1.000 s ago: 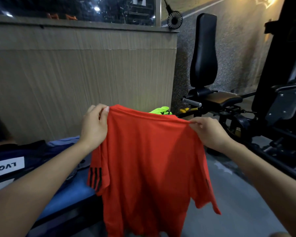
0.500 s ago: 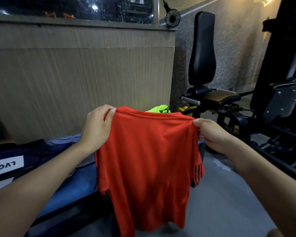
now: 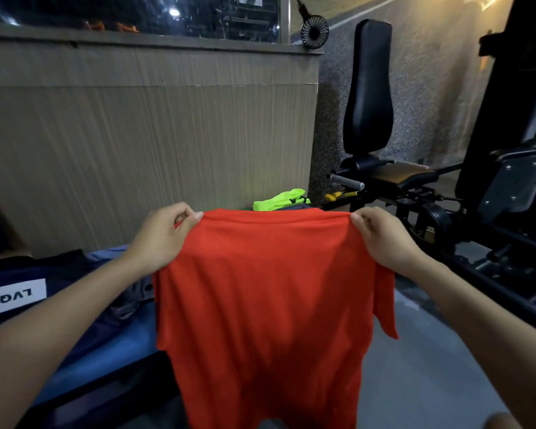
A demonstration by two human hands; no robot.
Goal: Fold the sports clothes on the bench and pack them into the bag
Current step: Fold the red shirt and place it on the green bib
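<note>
The left hand (image 3: 163,239) and the right hand (image 3: 384,239) each pinch a top corner of the red shirt (image 3: 270,305), which hangs spread in the air, near the blue tabletop (image 3: 115,351) at left

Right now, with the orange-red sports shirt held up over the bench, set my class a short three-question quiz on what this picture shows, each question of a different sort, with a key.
1. True or false: the orange-red short-sleeved sports shirt lies folded flat on the blue padded bench.
2. Where does each hand grip the shirt? A) the bottom hem B) the top corners C) the sleeves
3. Fill in: behind the shirt's top edge lies a neon ____ garment.

Key
1. False: it hangs unfolded, held in the air.
2. B: the left hand and the right hand each pinch a top corner.
3. Yellow-green.
</note>
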